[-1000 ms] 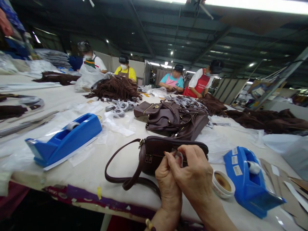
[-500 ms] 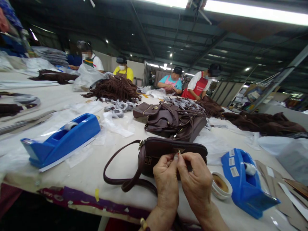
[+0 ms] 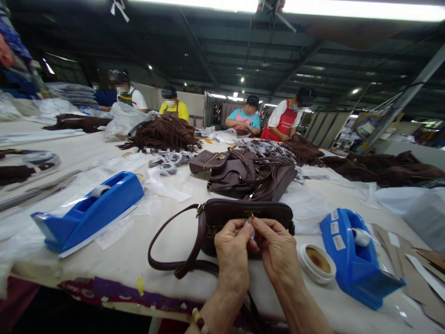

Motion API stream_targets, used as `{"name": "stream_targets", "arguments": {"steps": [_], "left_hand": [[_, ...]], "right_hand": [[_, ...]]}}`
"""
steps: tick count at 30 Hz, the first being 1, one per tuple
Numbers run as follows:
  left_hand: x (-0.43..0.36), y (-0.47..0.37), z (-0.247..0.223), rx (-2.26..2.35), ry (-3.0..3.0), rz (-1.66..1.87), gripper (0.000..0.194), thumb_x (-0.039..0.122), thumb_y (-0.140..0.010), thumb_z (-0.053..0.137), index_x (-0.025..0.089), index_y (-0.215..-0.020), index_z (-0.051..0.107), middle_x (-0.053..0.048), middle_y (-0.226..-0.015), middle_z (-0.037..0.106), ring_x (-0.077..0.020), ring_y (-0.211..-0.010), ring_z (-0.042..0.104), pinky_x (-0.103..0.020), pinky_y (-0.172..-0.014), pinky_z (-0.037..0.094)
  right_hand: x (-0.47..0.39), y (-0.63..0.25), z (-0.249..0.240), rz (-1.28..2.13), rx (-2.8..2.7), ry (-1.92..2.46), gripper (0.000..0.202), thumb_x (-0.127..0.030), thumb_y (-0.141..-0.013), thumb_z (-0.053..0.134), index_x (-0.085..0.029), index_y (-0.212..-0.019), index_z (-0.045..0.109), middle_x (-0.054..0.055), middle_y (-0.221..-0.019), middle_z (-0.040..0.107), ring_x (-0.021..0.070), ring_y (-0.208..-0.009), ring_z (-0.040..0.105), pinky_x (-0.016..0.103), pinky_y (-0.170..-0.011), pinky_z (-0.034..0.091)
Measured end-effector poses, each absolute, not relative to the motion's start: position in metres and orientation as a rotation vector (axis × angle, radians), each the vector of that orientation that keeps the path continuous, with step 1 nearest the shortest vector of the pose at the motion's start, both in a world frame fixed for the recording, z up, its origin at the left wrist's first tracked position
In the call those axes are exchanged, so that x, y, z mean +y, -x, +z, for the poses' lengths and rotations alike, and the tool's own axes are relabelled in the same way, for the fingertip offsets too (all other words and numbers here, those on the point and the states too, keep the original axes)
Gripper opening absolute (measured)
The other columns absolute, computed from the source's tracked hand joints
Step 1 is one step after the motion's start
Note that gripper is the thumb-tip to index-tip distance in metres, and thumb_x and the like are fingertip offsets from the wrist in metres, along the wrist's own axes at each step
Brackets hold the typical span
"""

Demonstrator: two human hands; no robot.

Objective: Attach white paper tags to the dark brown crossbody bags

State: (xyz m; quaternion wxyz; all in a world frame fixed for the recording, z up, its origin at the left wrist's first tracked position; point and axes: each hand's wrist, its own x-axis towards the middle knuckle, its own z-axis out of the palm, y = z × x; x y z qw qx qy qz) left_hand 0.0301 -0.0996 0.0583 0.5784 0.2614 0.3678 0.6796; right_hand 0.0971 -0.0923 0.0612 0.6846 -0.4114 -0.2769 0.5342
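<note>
A dark brown handbag (image 3: 239, 208) stands on the table in front of me, its looped strap (image 3: 163, 264) lying out to the left. Before its front face, my left hand (image 3: 233, 248) and my right hand (image 3: 276, 246) meet with thumbs and fingertips pinched together. Between the fingertips is something small and shiny, partly clear, too covered to name. Part of the bag's front is hidden behind the hands. Close to my right hand sits a small round tub (image 3: 317, 263) with brown stuff inside.
Blue tape dispensers stand to the left (image 3: 93, 204) and right (image 3: 354, 260). More brown bags (image 3: 250, 174) lie behind the handbag, with a heap of brown tasselled straps (image 3: 163, 132) farther off. Cardboard pieces (image 3: 410, 269) lie at right. Several co-workers stand across the table.
Both hands have shifted slightly left and stay pinched together before the bag. The camera view has moved a little. The handbag stays standing in place.
</note>
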Motion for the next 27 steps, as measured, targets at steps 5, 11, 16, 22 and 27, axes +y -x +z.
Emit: {"name": "stream_targets", "arguments": {"steps": [5,11,16,22,27], "left_hand": [[-0.097,-0.025,0.058,0.834,-0.670,1.554,0.008,0.019,-0.066,0.063,0.012,-0.066,0.060,0.004,-0.046,0.053,-0.0054,-0.037,0.043,-0.018,-0.041,0.034],[-0.093,-0.020,0.050,0.852,-0.878,1.506,0.012,0.020,-0.066,0.064,0.012,-0.075,0.059,0.003,-0.055,0.059,-0.0072,-0.046,0.050,-0.020,-0.048,0.041],[-0.090,-0.015,0.038,0.892,-1.055,1.422,0.017,0.019,-0.067,0.062,0.015,-0.082,0.056,-0.001,-0.070,0.064,-0.0131,-0.065,0.059,-0.025,-0.061,0.048],[-0.099,-0.006,0.026,1.065,-1.246,1.339,0.013,0.012,-0.070,0.054,0.016,-0.082,0.057,0.000,-0.070,0.062,-0.0137,-0.065,0.057,-0.027,-0.065,0.045],[-0.107,0.008,0.023,1.217,-1.372,1.304,0.017,0.015,-0.073,0.050,0.017,-0.089,0.055,-0.004,-0.081,0.063,-0.0177,-0.076,0.059,-0.032,-0.073,0.044]], "right_hand": [[-0.088,-0.099,0.063,1.448,-0.573,0.867,0.022,-0.025,-0.049,0.079,-0.013,-0.058,0.064,-0.003,-0.049,0.057,0.0071,-0.039,0.046,0.019,-0.034,0.033],[-0.082,-0.100,0.065,1.439,-0.508,0.909,0.023,-0.024,-0.043,0.079,-0.015,-0.058,0.064,-0.004,-0.052,0.059,0.0074,-0.044,0.047,0.018,-0.036,0.032],[-0.090,-0.104,0.053,1.315,-0.569,0.977,0.021,-0.033,-0.055,0.075,-0.015,-0.064,0.068,-0.001,-0.060,0.064,0.0103,-0.056,0.051,0.021,-0.047,0.038],[-0.101,-0.103,0.043,1.094,-0.913,1.040,0.028,-0.042,-0.070,0.067,-0.019,-0.085,0.068,0.001,-0.081,0.069,0.0166,-0.079,0.058,0.027,-0.072,0.043],[-0.091,-0.106,0.042,0.924,-1.196,1.100,0.027,-0.042,-0.076,0.059,-0.017,-0.083,0.065,0.003,-0.076,0.067,0.0168,-0.072,0.060,0.029,-0.070,0.046]]}}
